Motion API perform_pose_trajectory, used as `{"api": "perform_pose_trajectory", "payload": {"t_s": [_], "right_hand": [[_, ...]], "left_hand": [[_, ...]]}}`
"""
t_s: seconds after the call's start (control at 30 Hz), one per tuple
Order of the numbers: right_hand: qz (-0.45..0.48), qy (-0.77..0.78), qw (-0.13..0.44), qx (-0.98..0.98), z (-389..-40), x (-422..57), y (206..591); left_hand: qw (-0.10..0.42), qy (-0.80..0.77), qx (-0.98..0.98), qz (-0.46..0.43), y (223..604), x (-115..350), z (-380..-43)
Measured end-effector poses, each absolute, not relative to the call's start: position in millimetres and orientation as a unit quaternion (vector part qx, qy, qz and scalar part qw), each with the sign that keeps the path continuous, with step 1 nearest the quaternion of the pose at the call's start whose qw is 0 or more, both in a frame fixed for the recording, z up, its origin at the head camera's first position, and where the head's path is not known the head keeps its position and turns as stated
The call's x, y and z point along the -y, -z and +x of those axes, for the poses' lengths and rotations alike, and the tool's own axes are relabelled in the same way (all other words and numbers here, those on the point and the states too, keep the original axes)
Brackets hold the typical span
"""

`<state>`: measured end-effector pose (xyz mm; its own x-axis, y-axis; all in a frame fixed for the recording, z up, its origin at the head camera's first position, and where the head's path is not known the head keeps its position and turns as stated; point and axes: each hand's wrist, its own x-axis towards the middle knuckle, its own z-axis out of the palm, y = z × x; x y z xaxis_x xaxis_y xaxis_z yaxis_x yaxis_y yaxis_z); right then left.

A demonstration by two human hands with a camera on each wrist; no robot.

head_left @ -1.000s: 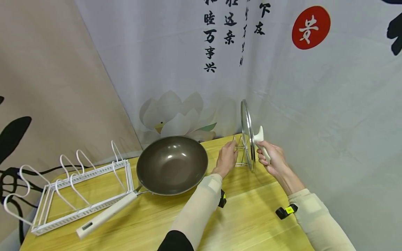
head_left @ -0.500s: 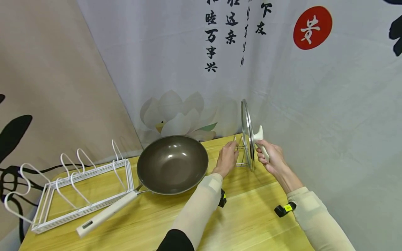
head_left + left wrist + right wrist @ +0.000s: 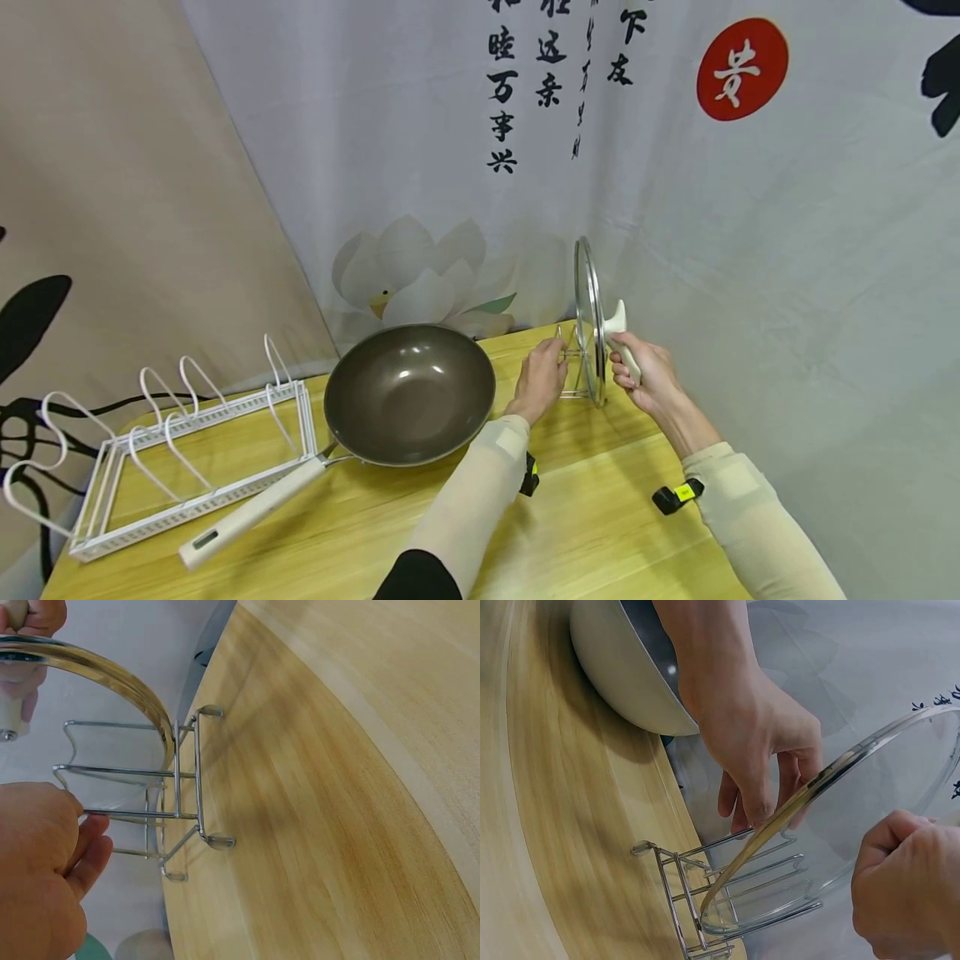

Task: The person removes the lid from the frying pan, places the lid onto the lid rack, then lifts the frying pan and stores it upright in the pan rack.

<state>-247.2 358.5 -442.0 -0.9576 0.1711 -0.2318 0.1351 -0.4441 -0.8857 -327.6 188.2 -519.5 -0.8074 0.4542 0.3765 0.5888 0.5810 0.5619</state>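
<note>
A glass lid with a shiny metal rim (image 3: 592,287) stands on edge in a small wire rack (image 3: 197,776) near the table's far right side. My right hand (image 3: 651,373) grips the lid's white handle (image 3: 618,321), its fingers wrapped round it. From the other side, my left hand (image 3: 542,379) pinches an end wire of the rack between thumb and fingers. In the right wrist view the lid's lower edge sits among the rack's wires. Left of my hands rests a dark-coated wok (image 3: 411,396) with a long white handle (image 3: 255,512).
At the left of the wooden table (image 3: 585,533) stands a white rack (image 3: 202,507) with looped dividers, the wok's handle crossing its front corner. Black cables (image 3: 33,433) lie behind it. A printed curtain (image 3: 420,125) hangs close along the back.
My right wrist has shifted slightly forward and left, and the lid's lower edge sits a touch farther back. My left hand keeps its hold on the wire rack.
</note>
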Motion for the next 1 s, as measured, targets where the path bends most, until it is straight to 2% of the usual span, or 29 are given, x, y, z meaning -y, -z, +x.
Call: {"api": "perform_pose_trajectory", "payload": {"t_s": [1.0], "right_hand": [[-0.142,-0.826,0.0,0.546,-255.0,-355.0,442.2]], "left_hand": [[0.101,0.363,0.876,-0.3,521.5,-188.2,-328.8]]}}
